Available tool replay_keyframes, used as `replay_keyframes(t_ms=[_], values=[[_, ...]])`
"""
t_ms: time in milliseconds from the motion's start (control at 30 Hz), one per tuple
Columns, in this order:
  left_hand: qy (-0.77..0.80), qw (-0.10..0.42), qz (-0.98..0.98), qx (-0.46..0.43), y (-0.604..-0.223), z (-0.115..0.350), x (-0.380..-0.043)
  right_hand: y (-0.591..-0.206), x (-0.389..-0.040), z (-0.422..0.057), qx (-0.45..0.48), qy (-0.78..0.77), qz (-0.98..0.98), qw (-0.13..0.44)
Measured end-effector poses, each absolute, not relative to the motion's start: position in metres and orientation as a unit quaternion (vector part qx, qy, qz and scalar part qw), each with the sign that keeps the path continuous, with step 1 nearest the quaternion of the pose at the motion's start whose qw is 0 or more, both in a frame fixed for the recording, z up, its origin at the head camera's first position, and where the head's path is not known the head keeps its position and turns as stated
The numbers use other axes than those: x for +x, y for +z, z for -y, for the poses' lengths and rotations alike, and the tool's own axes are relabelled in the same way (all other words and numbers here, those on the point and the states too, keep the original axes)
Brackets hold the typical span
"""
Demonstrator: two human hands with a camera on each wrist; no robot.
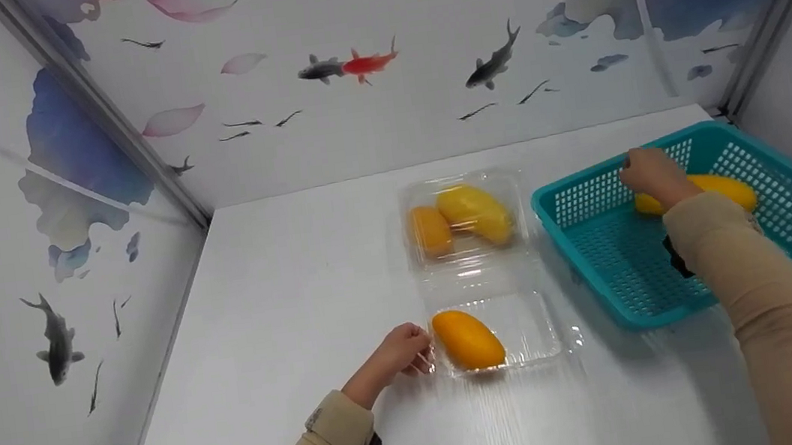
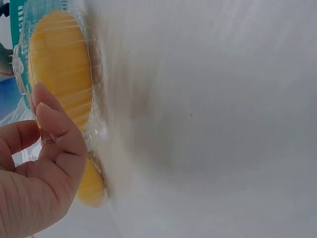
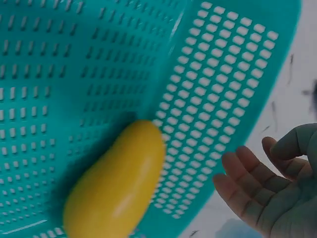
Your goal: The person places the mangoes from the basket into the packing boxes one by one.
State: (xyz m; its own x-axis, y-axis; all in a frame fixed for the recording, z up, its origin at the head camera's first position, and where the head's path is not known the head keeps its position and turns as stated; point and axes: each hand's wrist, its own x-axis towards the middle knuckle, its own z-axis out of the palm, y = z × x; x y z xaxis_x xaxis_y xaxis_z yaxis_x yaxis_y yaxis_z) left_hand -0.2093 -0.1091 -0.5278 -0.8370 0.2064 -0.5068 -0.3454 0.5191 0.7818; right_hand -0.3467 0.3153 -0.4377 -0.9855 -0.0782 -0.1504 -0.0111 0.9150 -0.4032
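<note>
My left hand [image 1: 402, 349] pinches the left edge of a clear plastic container [image 1: 527, 323] between thumb and fingers. Inside that container lies an orange-yellow mango [image 1: 469, 340], large beside my fingers in the left wrist view. Over the far side of the teal basket [image 1: 584, 264] is my right hand [image 1: 655, 175], its fingers loosely bent and nothing in them. A yellow mango [image 3: 119, 183] rests on the basket floor against the perforated wall; my right forearm partly covers it in the head view.
Behind the near container, a clear plastic section [image 1: 455, 181] encloses two mangoes, one yellow [image 1: 474, 213] and one more orange [image 1: 432, 232]. I cannot tell whether it joins the near container. White panels with painted fish [image 1: 493, 63] border the white table [image 1: 283, 289].
</note>
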Motion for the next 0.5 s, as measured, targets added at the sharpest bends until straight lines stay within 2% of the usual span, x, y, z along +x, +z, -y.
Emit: replay_keyframes(t_ms=[233,500], values=[[0.497,0.286,-0.819,-0.037,-0.530,0.110,-0.206,-0.475,-0.343,-0.361,0.024,-0.200,-0.978,0.055],[0.495,0.283,-0.821,-0.038,-0.526,0.113,-0.206,-0.493,-0.341,-0.382,0.045,-0.186,-0.978,0.083]])
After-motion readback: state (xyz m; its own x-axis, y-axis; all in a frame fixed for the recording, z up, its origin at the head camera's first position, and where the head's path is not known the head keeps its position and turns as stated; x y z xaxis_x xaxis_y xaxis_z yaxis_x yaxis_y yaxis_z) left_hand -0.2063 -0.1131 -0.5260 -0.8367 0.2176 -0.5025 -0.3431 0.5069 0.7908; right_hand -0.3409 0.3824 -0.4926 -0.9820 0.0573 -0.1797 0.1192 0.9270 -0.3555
